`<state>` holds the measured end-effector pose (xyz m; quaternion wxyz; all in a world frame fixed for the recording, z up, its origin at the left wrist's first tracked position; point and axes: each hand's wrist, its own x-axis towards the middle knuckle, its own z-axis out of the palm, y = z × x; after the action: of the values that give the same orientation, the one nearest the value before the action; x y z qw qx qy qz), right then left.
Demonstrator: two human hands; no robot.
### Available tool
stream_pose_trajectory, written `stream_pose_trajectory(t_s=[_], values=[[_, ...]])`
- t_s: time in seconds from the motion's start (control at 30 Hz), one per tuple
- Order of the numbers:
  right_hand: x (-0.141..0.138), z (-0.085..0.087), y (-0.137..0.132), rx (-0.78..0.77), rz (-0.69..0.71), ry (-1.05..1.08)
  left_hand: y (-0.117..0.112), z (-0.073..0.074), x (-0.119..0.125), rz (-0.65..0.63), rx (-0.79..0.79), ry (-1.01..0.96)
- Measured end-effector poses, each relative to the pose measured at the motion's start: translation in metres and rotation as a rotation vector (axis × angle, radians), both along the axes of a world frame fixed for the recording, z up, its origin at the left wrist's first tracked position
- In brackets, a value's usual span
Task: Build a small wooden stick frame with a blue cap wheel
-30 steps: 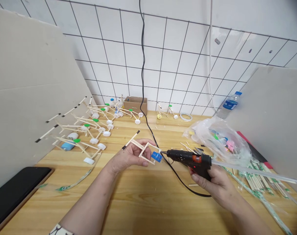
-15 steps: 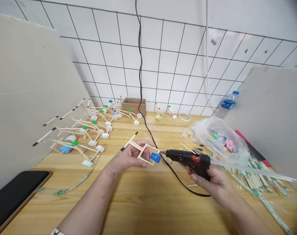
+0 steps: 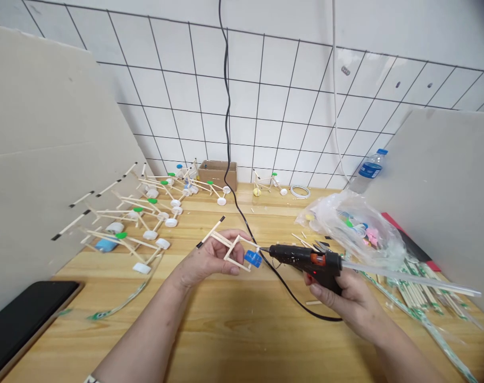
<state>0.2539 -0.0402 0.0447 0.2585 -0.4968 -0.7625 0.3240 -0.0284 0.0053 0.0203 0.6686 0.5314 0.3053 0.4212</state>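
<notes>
My left hand [image 3: 210, 258] is closed around a small frame of wooden sticks [image 3: 230, 246] that carries a blue bottle cap [image 3: 252, 259] at its right end. A black-tipped stick juts up and left from the frame. My right hand [image 3: 345, 300] grips a black hot glue gun [image 3: 306, 258] with an orange trigger. Its nozzle touches the frame just beside the blue cap. A clear glue stick [image 3: 409, 279] pokes out of the gun's back to the right. The gun's black cord [image 3: 290, 295] loops over the wooden table [image 3: 234, 330].
Several finished stick models with white, green and blue caps [image 3: 146, 223] lie at the left. A black phone [image 3: 24, 319] rests at the near left corner. A plastic bag of caps [image 3: 357, 229], loose sticks [image 3: 421, 298], a water bottle [image 3: 365, 173] and a small cardboard box [image 3: 218, 173] stand around.
Both hands and the glue gun have stayed nearly still, the nozzle held at the blue cap. Only the view has shifted slightly.
</notes>
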Motion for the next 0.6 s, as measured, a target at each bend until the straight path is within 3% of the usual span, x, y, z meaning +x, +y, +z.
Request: stream_pose_trajectory(t_s=[0.4,0.6], values=[[-0.0022,-0.0008,0.0,-0.034,-0.033,0.007,-0.0004,0.0,0.0003,-0.023,0.004,0.029],[-0.0028,0.0012,-0.0005,0.012,-0.038,0.021,0.0019,-0.004,-0.0028,0.027,0.019,-0.019]])
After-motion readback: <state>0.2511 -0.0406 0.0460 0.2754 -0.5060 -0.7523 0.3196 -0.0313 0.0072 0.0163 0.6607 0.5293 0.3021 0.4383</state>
